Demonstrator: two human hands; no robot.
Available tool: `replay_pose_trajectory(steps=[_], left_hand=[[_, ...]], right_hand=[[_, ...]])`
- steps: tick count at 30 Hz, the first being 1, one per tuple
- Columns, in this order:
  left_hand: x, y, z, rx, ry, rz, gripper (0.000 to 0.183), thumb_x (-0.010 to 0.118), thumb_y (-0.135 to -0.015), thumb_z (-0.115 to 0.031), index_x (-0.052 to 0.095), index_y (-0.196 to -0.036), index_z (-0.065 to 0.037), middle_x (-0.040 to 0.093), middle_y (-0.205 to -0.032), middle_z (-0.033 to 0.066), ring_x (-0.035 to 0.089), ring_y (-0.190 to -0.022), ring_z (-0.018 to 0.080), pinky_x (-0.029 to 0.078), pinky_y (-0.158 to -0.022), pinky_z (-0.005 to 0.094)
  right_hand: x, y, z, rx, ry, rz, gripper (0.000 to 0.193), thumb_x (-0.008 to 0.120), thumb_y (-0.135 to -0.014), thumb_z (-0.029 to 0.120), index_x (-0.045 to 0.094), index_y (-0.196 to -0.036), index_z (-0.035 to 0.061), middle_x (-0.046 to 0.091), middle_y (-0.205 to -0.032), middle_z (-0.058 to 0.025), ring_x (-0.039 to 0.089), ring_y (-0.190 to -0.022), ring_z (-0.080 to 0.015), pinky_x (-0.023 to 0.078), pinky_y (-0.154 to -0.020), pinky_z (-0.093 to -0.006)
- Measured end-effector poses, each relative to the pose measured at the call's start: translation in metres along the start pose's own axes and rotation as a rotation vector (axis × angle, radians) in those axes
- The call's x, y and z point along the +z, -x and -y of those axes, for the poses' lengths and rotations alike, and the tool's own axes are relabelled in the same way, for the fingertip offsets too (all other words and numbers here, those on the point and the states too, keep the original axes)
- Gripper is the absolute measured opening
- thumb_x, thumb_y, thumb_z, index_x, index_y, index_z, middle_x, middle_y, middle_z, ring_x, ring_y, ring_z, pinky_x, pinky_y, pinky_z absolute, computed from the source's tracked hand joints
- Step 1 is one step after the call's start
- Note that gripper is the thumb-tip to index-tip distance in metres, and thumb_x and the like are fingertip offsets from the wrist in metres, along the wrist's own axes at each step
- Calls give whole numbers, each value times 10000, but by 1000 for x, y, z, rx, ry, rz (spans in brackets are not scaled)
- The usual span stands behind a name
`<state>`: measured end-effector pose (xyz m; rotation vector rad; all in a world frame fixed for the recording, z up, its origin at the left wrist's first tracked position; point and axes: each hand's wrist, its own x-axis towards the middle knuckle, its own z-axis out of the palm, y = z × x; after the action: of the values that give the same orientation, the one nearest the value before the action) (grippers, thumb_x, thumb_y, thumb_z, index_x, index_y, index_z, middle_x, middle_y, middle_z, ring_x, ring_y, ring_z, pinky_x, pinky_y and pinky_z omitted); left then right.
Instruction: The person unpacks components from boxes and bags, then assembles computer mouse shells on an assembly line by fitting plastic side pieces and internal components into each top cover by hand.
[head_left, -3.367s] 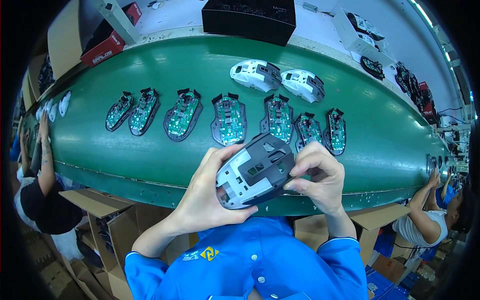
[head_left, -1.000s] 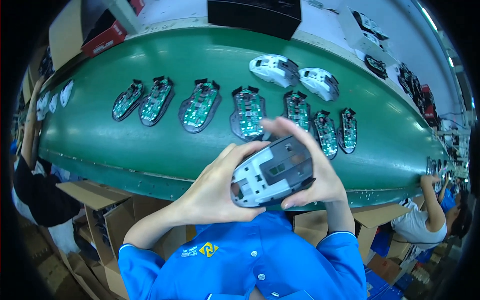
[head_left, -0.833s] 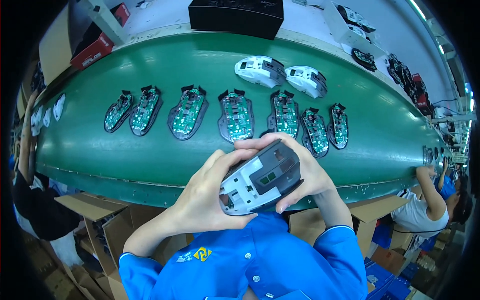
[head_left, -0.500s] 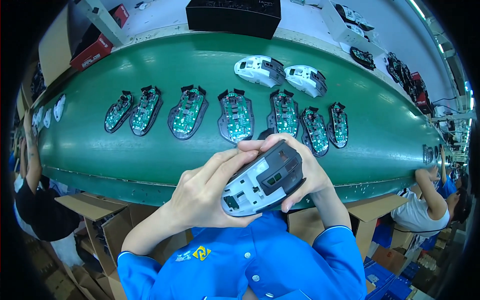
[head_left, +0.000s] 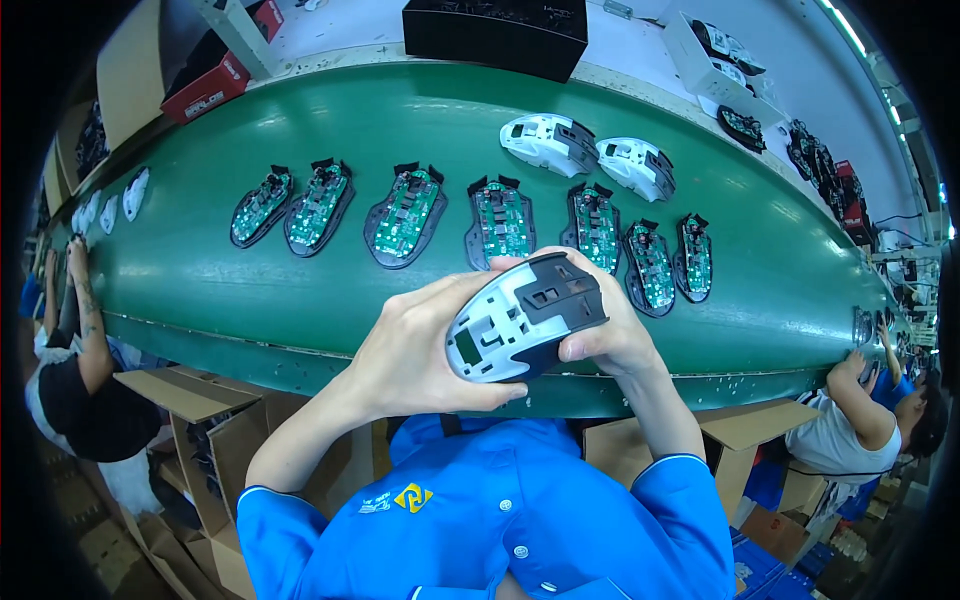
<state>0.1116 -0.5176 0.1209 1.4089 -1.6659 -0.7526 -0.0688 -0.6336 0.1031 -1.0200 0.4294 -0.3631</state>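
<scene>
A computer mouse (head_left: 508, 332), white at its rear with a black front, is held between both hands above the belt's near edge. My left hand (head_left: 412, 335) is closed around its rear left side, thumb along the near edge. My right hand (head_left: 622, 335) grips the black front end, with its thumb pressed on the near side and its fingers mostly hidden behind. Openings in the white top show some dark green inside. Beyond the hands, several black mouse bases with green circuit boards (head_left: 404, 218) lie in a row. Two white-and-black mouse shells (head_left: 548, 143) (head_left: 637, 167) rest behind them.
The green conveyor belt (head_left: 200, 290) runs across in front of me. A black box (head_left: 495, 35) stands on the far ledge, with a red box (head_left: 207, 92) at left. Open cartons (head_left: 190, 395) flank me below. Other people (head_left: 85, 395) (head_left: 850, 425) work at both sides.
The mouse has been raised slightly and turned so its white top faces up more. My left fingers have slid off its top to its side. The background has shifted rightward in view.
</scene>
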Motion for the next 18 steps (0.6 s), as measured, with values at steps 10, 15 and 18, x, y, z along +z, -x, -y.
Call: replay_pose_trajectory(steps=[10, 15, 18], left_hand=[[-10, 3, 2, 185, 30, -75, 782, 818, -551, -120, 486, -1253, -37, 547, -1191, 162, 559, -1087, 303, 486, -884, 379], [-16, 6, 3, 219, 41, -102, 788, 822, -539, -94, 482, -1248, -37, 547, -1191, 145, 541, -1108, 305, 486, -890, 372], [-18, 6, 3, 220, 48, -135, 783, 842, -537, -136, 492, -1231, -33, 558, -1154, 145, 553, -1079, 297, 488, -880, 371]], right_hand=[[17, 1, 19, -409, 607, 99, 818, 904, -511, 237, 473, -1167, 5, 515, -1279, -209, 508, -1194, -277, 399, -1008, -399], [27, -4, 24, -496, 676, 132, 810, 907, -503, 235, 475, -1153, 17, 540, -1245, -212, 503, -1202, -296, 406, -1004, -401], [27, -8, 19, -418, 597, 99, 834, 911, -489, 249, 470, -1162, 27, 539, -1251, -203, 526, -1176, -284, 424, -983, -393]])
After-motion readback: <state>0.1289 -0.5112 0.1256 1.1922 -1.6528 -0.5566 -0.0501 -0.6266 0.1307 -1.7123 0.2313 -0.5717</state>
